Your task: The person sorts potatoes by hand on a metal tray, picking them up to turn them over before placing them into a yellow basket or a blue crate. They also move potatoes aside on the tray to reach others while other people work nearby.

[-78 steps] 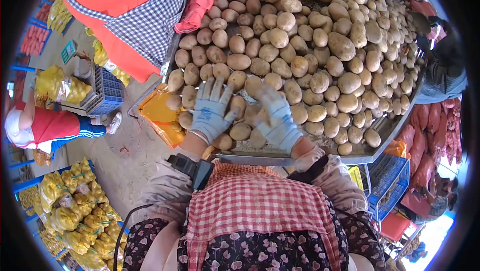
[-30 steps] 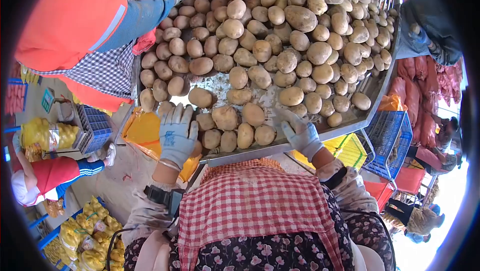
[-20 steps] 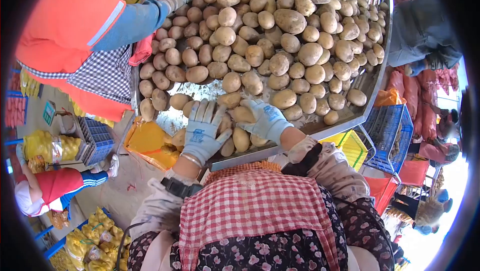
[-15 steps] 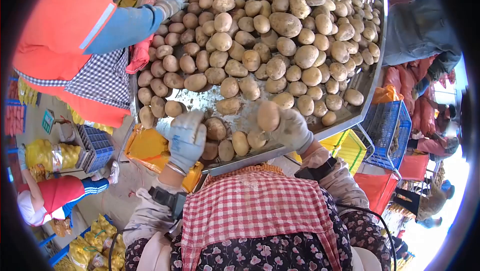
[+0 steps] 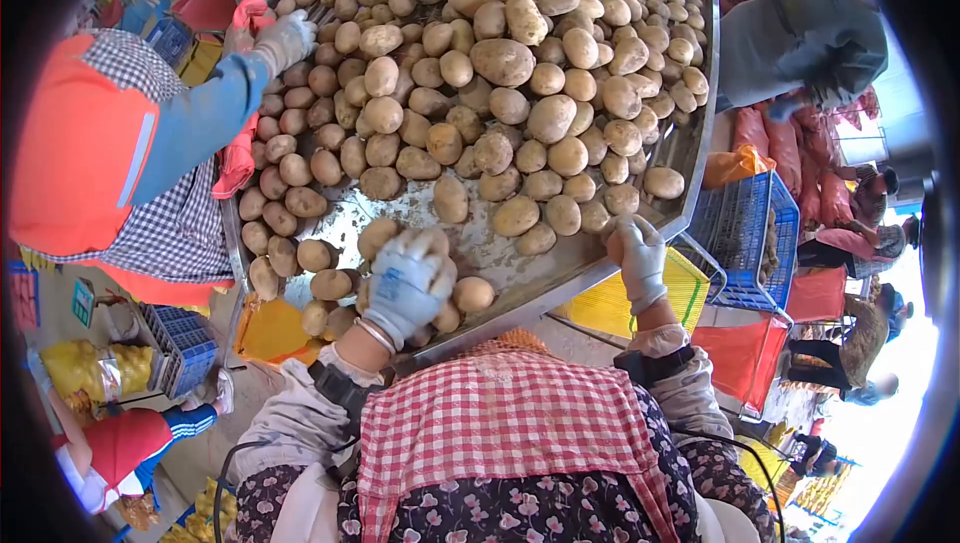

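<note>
Cupping potatoes [image 5: 446, 318] — left hand [image 5: 407, 288], grip half open.

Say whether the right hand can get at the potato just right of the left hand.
Probably yes: bare metal table lies between the right hand and that potato, and the left hand beside it leaves it uncovered.
</note>
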{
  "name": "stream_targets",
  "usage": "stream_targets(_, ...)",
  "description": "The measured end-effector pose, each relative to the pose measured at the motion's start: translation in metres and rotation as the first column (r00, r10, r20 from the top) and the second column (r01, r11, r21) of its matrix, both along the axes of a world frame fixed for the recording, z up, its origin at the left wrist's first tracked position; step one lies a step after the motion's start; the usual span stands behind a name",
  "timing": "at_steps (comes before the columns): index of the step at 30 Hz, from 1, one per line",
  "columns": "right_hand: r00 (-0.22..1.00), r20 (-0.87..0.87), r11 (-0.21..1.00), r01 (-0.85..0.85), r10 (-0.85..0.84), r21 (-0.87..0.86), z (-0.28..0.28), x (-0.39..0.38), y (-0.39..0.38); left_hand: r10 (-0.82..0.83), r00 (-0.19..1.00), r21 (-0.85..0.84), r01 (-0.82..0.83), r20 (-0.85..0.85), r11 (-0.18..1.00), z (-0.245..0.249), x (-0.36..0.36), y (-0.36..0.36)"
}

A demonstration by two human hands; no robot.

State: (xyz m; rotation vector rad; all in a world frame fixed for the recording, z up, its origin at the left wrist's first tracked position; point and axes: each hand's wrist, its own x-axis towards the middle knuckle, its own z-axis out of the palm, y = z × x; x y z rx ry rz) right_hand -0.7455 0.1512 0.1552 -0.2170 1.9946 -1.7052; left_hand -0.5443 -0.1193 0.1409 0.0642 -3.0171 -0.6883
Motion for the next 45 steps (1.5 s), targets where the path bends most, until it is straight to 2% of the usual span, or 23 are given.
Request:
stream_targets(1,0.988,-0.118,0.955,0.124,-0.095,0.271,-0.001,-0.003,0.005,-0.026,0.993,-0.054,0.020,-0.112,0.998,-0.006,-0.014,-0.002)
stream_targets(2,0.989,-0.113,0.957,0.120,-0.092,0.264,-0.001,-0.003,0.001,-0.059,0.974,-0.114,0.034,-0.220,0.993,-0.002,-0.026,-0.005)
stream_targets(3,0.953,-0.298,0.914,0.069,0.059,0.401,-0.003,0.000,-0.010,0.092,0.927,-0.033,-0.111,-0.364,0.993,0.001,-0.044,0.012)
stream_targets(5,0.844,-0.435,0.781,0.031,0.313,0.623,0.005,0.013,-0.033,0.108,0.970,-0.117,-0.136,-0.218,0.984,0.015,-0.075,0.038)
stream_targets(8,0.903,-0.230,0.773,-0.153,0.362,0.616,0.008,0.022,-0.045,0.129,0.979,-0.177,-0.156,-0.156,0.972,-0.012,-0.093,0.050)
stream_targets(12,0.894,-0.205,0.805,-0.234,0.399,0.546,0.001,0.012,-0.033,0.171,0.971,-0.237,-0.208,-0.169,0.949,-0.020,-0.083,0.051)
stream_targets(14,0.932,-0.015,0.864,-0.329,0.362,0.380,-0.006,0.005,-0.031,0.163,0.969,-0.316,-0.216,-0.185,0.924,-0.011,-0.086,0.055)
stream_targets(15,0.933,-0.015,0.867,-0.328,0.360,0.376,-0.008,0.002,-0.030,0.176,0.983,-0.319,-0.186,-0.059,0.930,-0.007,-0.092,0.059)
stream_targets(17,0.968,0.180,0.984,-0.176,0.172,0.007,-0.011,-0.004,-0.029,0.167,0.976,-0.364,-0.106,0.139,0.925,0.011,-0.102,0.067)
stream_targets(20,0.979,0.191,0.989,-0.040,0.067,-0.143,-0.016,-0.016,-0.022,0.098,0.922,-0.311,0.025,0.374,0.950,0.021,-0.121,0.080)
stream_targets(21,0.963,-0.158,0.973,-0.228,0.218,-0.046,-0.028,-0.024,-0.015,0.131,0.894,-0.314,0.011,0.428,0.949,0.017,-0.123,0.083)
stream_targets(22,0.961,-0.160,0.971,-0.236,0.227,-0.040,-0.023,-0.023,-0.016,0.136,0.895,-0.309,0.002,0.425,0.951,0.017,-0.122,0.083)
stream_targets(26,0.970,0.135,0.974,-0.181,0.199,-0.136,0.007,-0.012,-0.017,0.142,0.886,-0.037,-0.139,0.441,0.990,0.020,-0.105,0.068)
stream_targets(28,0.949,0.210,0.970,-0.213,0.234,-0.117,0.016,-0.006,-0.021,0.263,0.938,0.517,-0.344,0.226,0.784,0.012,-0.084,0.068)
stream_targets(29,0.919,0.230,0.944,-0.289,0.320,-0.158,0.017,-0.001,-0.023,0.235,0.965,0.681,-0.252,0.119,0.688,0.009,-0.080,0.070)
stream_targets(30,0.882,0.246,0.911,-0.361,0.403,-0.200,0.020,0.004,-0.026,0.241,0.963,0.678,-0.259,0.123,0.688,0.006,-0.078,0.072)
stream_targets(32,0.826,0.252,0.860,-0.452,0.504,-0.236,0.024,0.010,-0.035,0.200,0.972,0.840,-0.002,-0.127,0.543,0.010,-0.081,0.080)
stream_targets(36,0.823,0.091,0.824,-0.545,0.561,-0.153,0.011,0.007,-0.038,0.082,0.980,0.883,0.128,-0.184,0.452,0.037,-0.078,0.083)
stream_targets(38,0.809,-0.104,0.803,-0.588,0.579,-0.102,0.011,0.009,-0.037,0.061,0.985,0.863,0.112,-0.162,0.493,0.038,-0.070,0.074)
stream_targets(41,0.861,-0.142,0.857,-0.504,0.489,-0.104,0.020,0.015,-0.036,-0.002,0.987,0.920,0.151,-0.162,0.361,0.055,-0.068,0.066)
stream_targets(42,0.860,-0.142,0.857,-0.506,0.490,-0.103,0.025,0.015,-0.036,0.000,0.987,0.921,0.151,-0.162,0.360,0.059,-0.070,0.070)
stream_targets(44,0.622,-0.478,0.784,-0.511,0.620,0.352,0.037,0.013,-0.035,0.257,0.967,0.608,-0.207,0.006,0.767,0.061,-0.074,0.080)
stream_targets(45,0.598,-0.494,0.775,-0.507,0.631,0.377,0.045,0.017,-0.037,0.289,0.957,0.528,-0.245,-0.001,0.813,0.049,-0.076,0.083)
